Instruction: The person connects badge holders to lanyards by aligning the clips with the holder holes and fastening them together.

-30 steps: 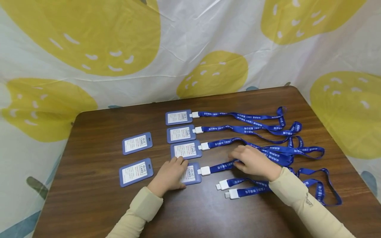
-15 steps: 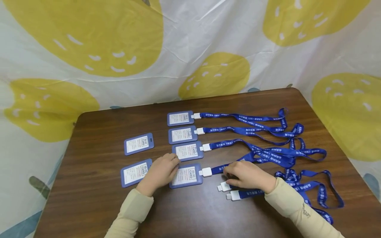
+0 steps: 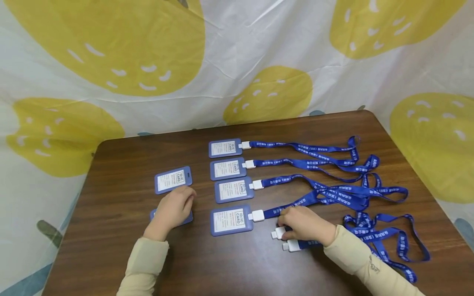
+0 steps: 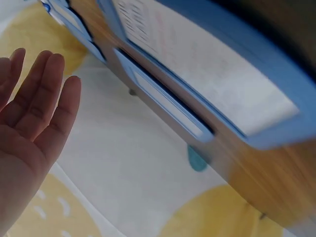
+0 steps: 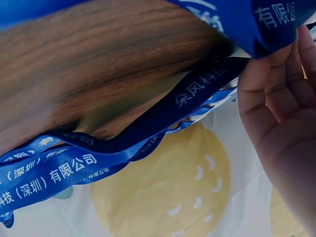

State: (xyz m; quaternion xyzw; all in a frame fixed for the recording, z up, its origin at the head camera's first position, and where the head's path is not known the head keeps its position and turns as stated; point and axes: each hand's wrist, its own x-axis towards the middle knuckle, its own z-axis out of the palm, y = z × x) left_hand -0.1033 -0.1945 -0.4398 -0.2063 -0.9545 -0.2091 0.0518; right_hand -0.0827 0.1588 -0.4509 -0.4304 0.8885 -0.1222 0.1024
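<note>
My left hand (image 3: 172, 209) hovers over a loose blue card holder (image 3: 187, 219) at the left of the table, covering most of it. In the left wrist view its fingers (image 4: 42, 98) are extended, with nothing held, beside the blue-framed holder (image 4: 212, 64). A second loose card holder (image 3: 172, 181) lies just behind. My right hand (image 3: 305, 224) pinches a blue printed lanyard (image 5: 276, 24) close to its white clip (image 3: 279, 233); the thumb is partly hidden. Another lanyard's white clip (image 3: 292, 246) lies just in front of that hand.
Several card holders (image 3: 231, 220) joined to lanyards form a column mid-table, straps running right. A tangled lanyard loop (image 3: 403, 242) lies at the right. Behind the brown wooden table (image 3: 237, 267) hangs a white cloth (image 3: 177, 111) with yellow shapes.
My left hand has left the nearest joined card holder and moved left over the lower loose one. My right hand has shifted left and nearer, from the joined lanyard to the loose lanyard's clip.
</note>
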